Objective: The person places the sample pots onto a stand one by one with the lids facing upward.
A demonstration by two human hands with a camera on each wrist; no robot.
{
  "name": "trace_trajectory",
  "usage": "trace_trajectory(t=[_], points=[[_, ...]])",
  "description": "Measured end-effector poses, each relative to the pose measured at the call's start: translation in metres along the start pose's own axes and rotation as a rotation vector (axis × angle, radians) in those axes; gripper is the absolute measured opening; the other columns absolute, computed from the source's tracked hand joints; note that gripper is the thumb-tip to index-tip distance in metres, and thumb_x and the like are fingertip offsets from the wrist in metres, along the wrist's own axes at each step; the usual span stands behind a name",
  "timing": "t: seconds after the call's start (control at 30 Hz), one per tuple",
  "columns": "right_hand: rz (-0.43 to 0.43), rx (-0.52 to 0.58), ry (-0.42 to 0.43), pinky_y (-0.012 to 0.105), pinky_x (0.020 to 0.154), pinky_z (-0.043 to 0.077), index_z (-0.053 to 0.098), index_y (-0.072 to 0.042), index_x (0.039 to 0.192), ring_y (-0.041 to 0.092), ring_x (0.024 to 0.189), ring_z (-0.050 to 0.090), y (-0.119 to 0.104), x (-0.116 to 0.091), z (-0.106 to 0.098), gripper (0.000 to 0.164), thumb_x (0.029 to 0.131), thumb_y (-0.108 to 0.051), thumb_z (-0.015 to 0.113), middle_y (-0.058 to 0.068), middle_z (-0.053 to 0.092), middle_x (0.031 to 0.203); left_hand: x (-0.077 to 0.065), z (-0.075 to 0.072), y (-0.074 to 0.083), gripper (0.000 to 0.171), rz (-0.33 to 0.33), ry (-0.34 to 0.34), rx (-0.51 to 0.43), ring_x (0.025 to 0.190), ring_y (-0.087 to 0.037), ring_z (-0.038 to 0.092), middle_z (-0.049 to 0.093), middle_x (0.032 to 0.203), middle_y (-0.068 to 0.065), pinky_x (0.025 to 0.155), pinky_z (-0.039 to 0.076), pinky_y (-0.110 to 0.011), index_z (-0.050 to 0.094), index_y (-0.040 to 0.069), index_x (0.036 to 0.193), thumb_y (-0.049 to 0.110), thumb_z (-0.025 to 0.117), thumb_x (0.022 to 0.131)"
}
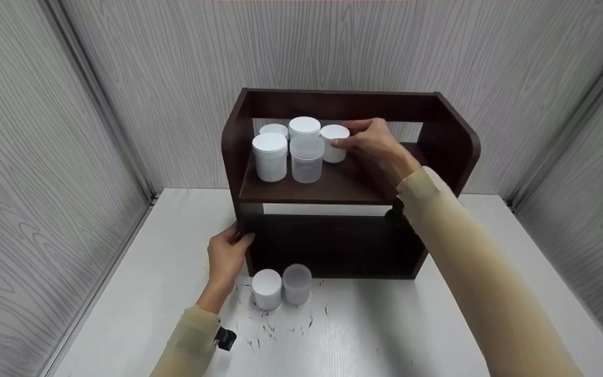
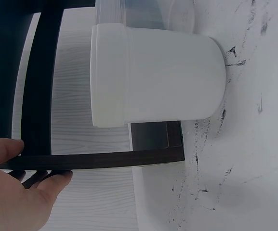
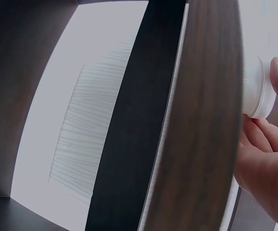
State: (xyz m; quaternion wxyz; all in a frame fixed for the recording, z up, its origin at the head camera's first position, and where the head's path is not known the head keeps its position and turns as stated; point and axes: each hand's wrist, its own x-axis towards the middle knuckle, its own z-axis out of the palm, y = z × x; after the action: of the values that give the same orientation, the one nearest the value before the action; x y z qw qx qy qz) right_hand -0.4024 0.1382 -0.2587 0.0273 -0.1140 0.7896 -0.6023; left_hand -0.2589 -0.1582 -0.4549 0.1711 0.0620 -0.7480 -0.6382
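My right hand (image 1: 380, 144) holds a white lidded jar (image 1: 334, 149) between thumb and fingers at the upper board of a dark brown shelf (image 1: 343, 188). In the right wrist view, the thumb lies by the lid (image 3: 266, 91) and the fingers sit under the jar's side. My left hand (image 1: 226, 256) grips the left side panel (image 2: 114, 160) of the shelf, thumb on one face and fingers on the other. Left of the held jar stand several others, among them a white jar (image 1: 270, 162) and a translucent jar (image 1: 306, 162) in front.
On the white table (image 1: 327, 340), before the shelf's lower left corner, stand a white jar (image 1: 267, 290) and a translucent jar (image 1: 297, 285). Dark scuff marks surround them. Grey wood-patterned walls (image 1: 176, 78) rise behind the shelf and at both sides.
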Motion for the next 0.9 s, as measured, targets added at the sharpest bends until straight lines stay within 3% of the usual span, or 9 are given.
trace_trajectory(t=[0.27, 0.43, 0.57, 0.7, 0.9], points=[[0.007, 0.048, -0.010, 0.030, 0.105, 0.052, 0.061, 0.004, 0.143, 0.025, 0.126, 0.062, 0.002, -0.003, -0.003, 0.066, 0.085, -0.006, 0.090, 0.019, 0.065, 0.140, 0.001, 0.001, -0.001, 0.050, -0.010, -0.004, -0.021, 0.123, -0.033, 0.067, 0.065, 0.137, -0.024, 0.092, 0.058, -0.024, 0.057, -0.007, 0.145, 0.008, 0.071, 0.098], [-0.028, 0.071, 0.042, 0.031, 0.105, 0.051, 0.054, 0.005, 0.149, 0.027, 0.130, 0.058, -0.001, -0.011, -0.003, 0.076, 0.084, -0.008, 0.091, 0.023, 0.058, 0.146, 0.002, 0.000, -0.002, 0.051, -0.007, -0.003, -0.019, 0.124, -0.033, 0.066, 0.065, 0.137, -0.025, 0.094, 0.058, -0.025, 0.057, -0.008, 0.144, 0.009, 0.071, 0.098], [-0.062, 0.021, 0.090, 0.035, 0.108, 0.051, 0.052, 0.004, 0.151, 0.030, 0.136, 0.054, -0.005, -0.024, -0.003, 0.080, 0.084, -0.014, 0.091, 0.025, 0.054, 0.150, 0.002, -0.002, -0.002, 0.050, -0.003, -0.007, -0.006, 0.125, -0.033, 0.066, 0.066, 0.137, -0.024, 0.095, 0.057, -0.025, 0.058, -0.008, 0.144, 0.009, 0.071, 0.099], [-0.142, -0.034, 0.159, 0.037, 0.106, 0.053, 0.056, 0.004, 0.148, 0.032, 0.133, 0.058, -0.007, -0.041, 0.001, 0.078, 0.083, -0.018, 0.093, 0.022, 0.058, 0.147, 0.002, -0.004, -0.002, 0.047, 0.002, -0.006, -0.005, 0.124, -0.032, 0.066, 0.067, 0.136, -0.022, 0.094, 0.057, -0.024, 0.060, -0.006, 0.143, 0.009, 0.070, 0.099], [-0.280, -0.060, 0.285, 0.030, 0.091, 0.060, 0.069, 0.001, 0.135, 0.027, 0.113, 0.070, -0.005, -0.074, 0.013, 0.061, 0.081, -0.016, 0.093, 0.013, 0.072, 0.128, 0.003, -0.006, -0.002, 0.046, 0.010, 0.001, -0.005, 0.121, -0.033, 0.067, 0.068, 0.134, -0.023, 0.091, 0.058, -0.022, 0.060, -0.007, 0.142, 0.007, 0.071, 0.099]])
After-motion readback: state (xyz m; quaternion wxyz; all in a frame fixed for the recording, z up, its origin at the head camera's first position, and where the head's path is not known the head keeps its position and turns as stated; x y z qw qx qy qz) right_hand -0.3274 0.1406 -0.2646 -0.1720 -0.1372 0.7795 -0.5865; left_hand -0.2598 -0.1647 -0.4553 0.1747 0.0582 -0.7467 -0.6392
